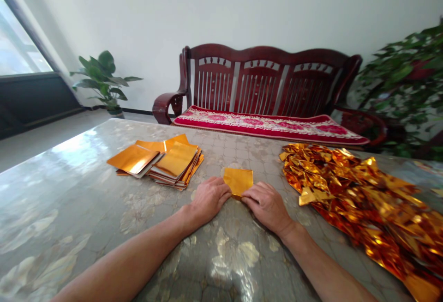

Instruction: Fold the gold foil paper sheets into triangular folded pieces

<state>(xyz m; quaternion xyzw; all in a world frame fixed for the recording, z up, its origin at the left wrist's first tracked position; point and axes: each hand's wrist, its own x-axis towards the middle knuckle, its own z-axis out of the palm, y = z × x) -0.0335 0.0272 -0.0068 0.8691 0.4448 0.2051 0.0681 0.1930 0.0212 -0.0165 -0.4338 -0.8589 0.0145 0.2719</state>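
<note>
Foil sheet: lying right of the sheet stack, shining gold, near edge running crosswise
Left fingers: pinching its near left corner
Right fingers: pinching its near right corner

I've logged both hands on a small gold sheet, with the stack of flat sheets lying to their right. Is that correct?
Not quite: the head view shows the stack of flat sheets lying to the hands' left, not their right. The left hand and right hand are both on the small gold sheet.
</note>
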